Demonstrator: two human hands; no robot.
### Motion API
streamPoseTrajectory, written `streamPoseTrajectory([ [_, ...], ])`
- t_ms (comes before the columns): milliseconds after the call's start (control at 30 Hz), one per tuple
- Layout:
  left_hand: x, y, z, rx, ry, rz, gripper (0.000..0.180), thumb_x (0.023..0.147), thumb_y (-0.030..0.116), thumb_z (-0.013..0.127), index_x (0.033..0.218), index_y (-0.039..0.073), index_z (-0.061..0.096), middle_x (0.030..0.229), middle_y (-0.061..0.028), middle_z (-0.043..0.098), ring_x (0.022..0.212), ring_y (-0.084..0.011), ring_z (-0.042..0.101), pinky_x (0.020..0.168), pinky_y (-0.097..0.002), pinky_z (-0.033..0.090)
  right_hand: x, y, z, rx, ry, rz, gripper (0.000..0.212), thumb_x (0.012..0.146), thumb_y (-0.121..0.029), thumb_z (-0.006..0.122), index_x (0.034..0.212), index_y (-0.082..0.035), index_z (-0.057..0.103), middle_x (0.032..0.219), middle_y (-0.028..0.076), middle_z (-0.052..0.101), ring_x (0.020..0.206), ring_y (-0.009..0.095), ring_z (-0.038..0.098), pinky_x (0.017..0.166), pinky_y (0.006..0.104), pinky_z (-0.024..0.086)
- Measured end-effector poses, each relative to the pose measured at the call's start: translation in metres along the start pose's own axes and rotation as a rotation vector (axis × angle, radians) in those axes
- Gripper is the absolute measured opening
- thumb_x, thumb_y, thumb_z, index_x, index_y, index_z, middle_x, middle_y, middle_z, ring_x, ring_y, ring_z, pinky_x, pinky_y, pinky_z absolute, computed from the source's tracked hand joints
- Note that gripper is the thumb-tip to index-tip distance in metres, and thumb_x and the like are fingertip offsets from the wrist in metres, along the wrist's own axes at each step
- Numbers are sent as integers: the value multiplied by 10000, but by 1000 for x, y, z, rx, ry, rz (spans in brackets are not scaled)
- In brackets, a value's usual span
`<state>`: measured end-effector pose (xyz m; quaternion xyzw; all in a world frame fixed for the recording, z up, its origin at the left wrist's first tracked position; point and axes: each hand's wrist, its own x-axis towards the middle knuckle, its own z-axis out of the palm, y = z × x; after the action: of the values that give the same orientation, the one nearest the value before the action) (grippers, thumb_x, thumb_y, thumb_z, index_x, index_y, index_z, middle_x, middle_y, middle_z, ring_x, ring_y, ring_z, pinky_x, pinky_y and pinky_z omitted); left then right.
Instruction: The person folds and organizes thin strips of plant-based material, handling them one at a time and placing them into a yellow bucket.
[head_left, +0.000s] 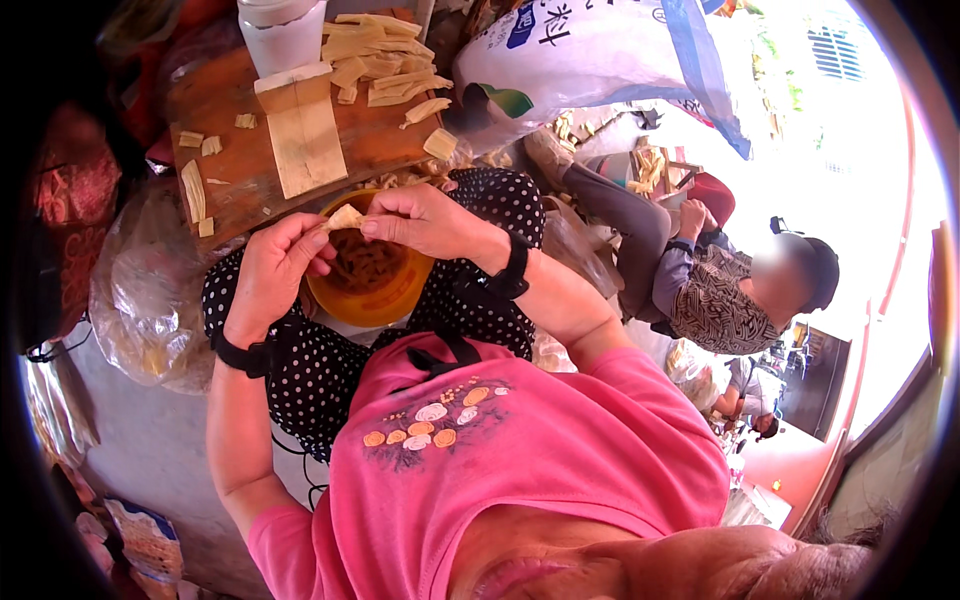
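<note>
Between my two hands is a small, pale, folded strip (346, 216) that looks like dried husk. My left hand (272, 268) pinches its left end with thumb and fingers. The thumb and fingers of my right hand (428, 218) are closed on its right side. Just below the strip, a yellow-orange bowl (408, 292) sits between my knees, with brown pieces (362, 262) inside. Beyond my hands lies a reddish-brown wooden board (235, 95). A heap of similar pale strips (375, 52) rests on its far right part.
A white container (283, 38) stands on the board behind a flat tan piece (305, 145). Clear plastic bags (150, 300) lie at left. A large white sack (590, 55) is at far right. Another person (720, 285) sits at right, near a bucket of strips (648, 168).
</note>
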<state>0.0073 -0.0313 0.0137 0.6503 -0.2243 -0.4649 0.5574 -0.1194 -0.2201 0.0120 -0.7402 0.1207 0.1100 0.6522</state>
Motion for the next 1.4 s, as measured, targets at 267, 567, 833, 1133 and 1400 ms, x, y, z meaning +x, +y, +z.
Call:
streamPoseTrajectory([
  [267, 2, 3, -1, 86, -34, 57, 140, 908, 91, 530, 851, -15, 601, 658, -21, 588, 588, -68, 542, 540, -200, 440, 19, -6, 23, -127, 146, -456, 174, 774, -60, 707, 910, -48, 599, 798, 24, 571, 782, 149, 561, 671, 257, 443],
  [567, 5, -2, -12, 180, -15, 137, 122, 879, 76, 556, 915, -17, 626, 726, -65, 620, 641, -123, 580, 598, -252, 469, 17, -3, 30, 76, 186, -269, 132, 803, -38, 676, 892, -36, 579, 753, -10, 551, 630, 36, 517, 545, 198, 422],
  [833, 8, 33, 2, 345, -50, 241, 312, 843, 35, 577, 1153, -4, 574, 871, -99, 659, 800, -138, 620, 757, -259, 480, 19, -11, 37, -158, 229, -291, 392, 726, -118, 766, 974, -36, 474, 806, 45, 560, 685, 98, 520, 605, 256, 454],
  [1133, 16, 8, -5, 144, -60, 118, 199, 849, 62, 603, 1026, -26, 625, 835, -28, 642, 758, -57, 575, 698, -197, 462, 14, -7, 21, -128, 187, -122, 427, 690, -133, 769, 954, -27, 450, 811, 93, 569, 757, 183, 580, 674, 303, 479],
  [1400, 20, -2, -28, 66, -61, 62, 145, 875, 55, 574, 1006, -5, 564, 871, -1, 597, 819, -66, 573, 749, -199, 443, 20, 0, 0, 91, 94, 20, 223, 832, -150, 661, 998, -7, 621, 821, 28, 649, 756, 75, 589, 689, 225, 469],
])
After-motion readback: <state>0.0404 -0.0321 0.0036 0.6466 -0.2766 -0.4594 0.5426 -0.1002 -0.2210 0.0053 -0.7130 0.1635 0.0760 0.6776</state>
